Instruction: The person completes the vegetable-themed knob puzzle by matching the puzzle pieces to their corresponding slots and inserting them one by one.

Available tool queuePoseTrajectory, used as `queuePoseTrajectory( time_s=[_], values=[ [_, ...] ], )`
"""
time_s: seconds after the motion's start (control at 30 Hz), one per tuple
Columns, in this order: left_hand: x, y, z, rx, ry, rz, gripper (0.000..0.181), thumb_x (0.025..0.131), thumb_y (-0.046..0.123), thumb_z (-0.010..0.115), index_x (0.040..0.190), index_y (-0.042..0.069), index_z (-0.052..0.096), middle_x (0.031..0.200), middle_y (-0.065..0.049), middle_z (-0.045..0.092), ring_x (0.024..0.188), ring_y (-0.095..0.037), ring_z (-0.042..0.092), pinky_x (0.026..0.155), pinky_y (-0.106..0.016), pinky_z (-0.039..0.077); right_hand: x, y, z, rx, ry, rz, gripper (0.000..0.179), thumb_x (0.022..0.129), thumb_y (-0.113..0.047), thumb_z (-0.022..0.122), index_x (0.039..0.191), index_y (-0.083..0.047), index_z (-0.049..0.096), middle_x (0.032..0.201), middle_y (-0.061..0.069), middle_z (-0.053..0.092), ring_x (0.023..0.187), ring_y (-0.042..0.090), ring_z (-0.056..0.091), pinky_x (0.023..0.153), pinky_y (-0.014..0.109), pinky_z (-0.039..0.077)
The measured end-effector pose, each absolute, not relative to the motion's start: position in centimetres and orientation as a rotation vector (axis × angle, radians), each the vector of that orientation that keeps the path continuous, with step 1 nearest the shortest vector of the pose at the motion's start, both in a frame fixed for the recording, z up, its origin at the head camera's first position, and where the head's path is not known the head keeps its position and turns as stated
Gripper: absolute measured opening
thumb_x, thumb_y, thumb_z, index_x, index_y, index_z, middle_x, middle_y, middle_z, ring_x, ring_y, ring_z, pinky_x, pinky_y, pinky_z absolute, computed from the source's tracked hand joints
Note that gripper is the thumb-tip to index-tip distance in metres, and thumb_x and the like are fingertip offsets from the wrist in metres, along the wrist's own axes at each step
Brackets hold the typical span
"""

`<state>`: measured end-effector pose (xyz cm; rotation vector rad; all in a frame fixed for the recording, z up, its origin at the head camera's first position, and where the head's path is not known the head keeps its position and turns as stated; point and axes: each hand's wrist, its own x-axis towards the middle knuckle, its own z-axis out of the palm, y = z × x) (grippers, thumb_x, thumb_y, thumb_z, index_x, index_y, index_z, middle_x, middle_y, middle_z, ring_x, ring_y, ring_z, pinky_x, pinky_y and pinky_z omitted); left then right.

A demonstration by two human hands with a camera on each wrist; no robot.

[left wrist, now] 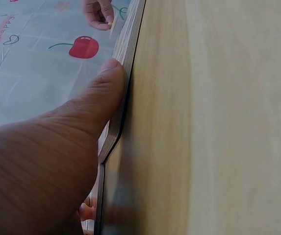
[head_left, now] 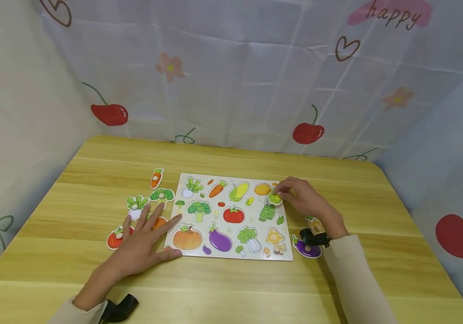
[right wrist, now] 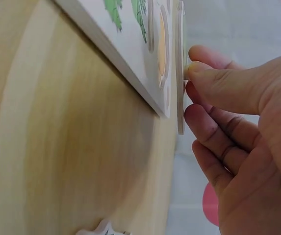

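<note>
A vegetable puzzle board (head_left: 251,180) with shallow picture recesses lies on the table. My right hand (head_left: 302,198) pinches the small knob of a green-and-yellow wooden puzzle piece (head_left: 274,198) between thumb and forefinger. In the right wrist view that piece (right wrist: 180,98) shows edge-on, raised off the board near its corner. My left hand (head_left: 144,243) lies with fingers spread at the board's left side. Its thumb (left wrist: 112,81) rests along the board's near edge, the forefinger reaches the left edge, and the other fingers extend over loose pieces, partly hiding an orange one (head_left: 159,222).
Left of the board lie a carrot piece (head_left: 156,178), a broccoli piece (head_left: 162,195), a white radish piece (head_left: 136,208) and a tomato piece (head_left: 115,240). An eggplant piece (head_left: 310,252) and a mushroom piece (head_left: 315,224) lie beside my right wrist. A printed curtain (head_left: 231,90) hangs behind the table.
</note>
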<state>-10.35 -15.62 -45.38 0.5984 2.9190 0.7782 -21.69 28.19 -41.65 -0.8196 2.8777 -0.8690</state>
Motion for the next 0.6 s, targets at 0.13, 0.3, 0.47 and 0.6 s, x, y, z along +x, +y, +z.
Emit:
queuePoseTrajectory(
  time_s=[0.13,0.3,0.47,0.6],
  values=[
    [-10.4,-15.6,-45.4,0.604,2.929,0.767,0.08,0.084,0.067,0.066,0.153,0.035,0.042,0.168,-0.016,0.015,0.152,-0.05,0.001,0.109,-0.077,-0.006,-22.1,27.8,-41.5,-0.824,2.879,-0.844,0.013,0.095,0.001,0.065,0.105,-0.005,0.072,0.101,0.008,0.068,0.093,0.024,0.063,0.088,0.047,0.053],
    [-10.4,-15.6,-45.2,0.618,2.946,0.749,0.079,0.085,0.066,0.067,0.153,0.035,0.041,0.168,-0.016,0.015,0.152,-0.051,0.003,0.109,-0.078,-0.005,-22.7,27.2,-41.2,-0.808,2.855,-0.836,0.014,0.095,0.001,0.064,0.106,-0.003,0.071,0.1,0.009,0.068,0.092,0.024,0.062,0.087,0.045,0.053],
    [-10.4,-15.5,-45.0,0.615,2.938,0.758,0.079,0.085,0.066,0.066,0.153,0.034,0.042,0.168,-0.016,0.015,0.152,-0.05,0.002,0.109,-0.077,-0.005,-23.1,26.4,-41.3,-0.754,2.849,-0.815,0.013,0.096,-0.001,0.064,0.106,-0.005,0.072,0.102,0.009,0.068,0.094,0.025,0.062,0.088,0.043,0.053],
    [-10.3,-15.5,-45.1,0.601,2.929,0.751,0.08,0.084,0.067,0.067,0.153,0.034,0.042,0.167,-0.017,0.015,0.152,-0.051,0.002,0.109,-0.078,-0.006,-23.2,25.7,-41.6,-0.735,2.815,-0.841,0.013,0.096,-0.002,0.063,0.105,-0.006,0.072,0.104,0.009,0.067,0.098,0.026,0.063,0.09,0.044,0.052]
  ],
)
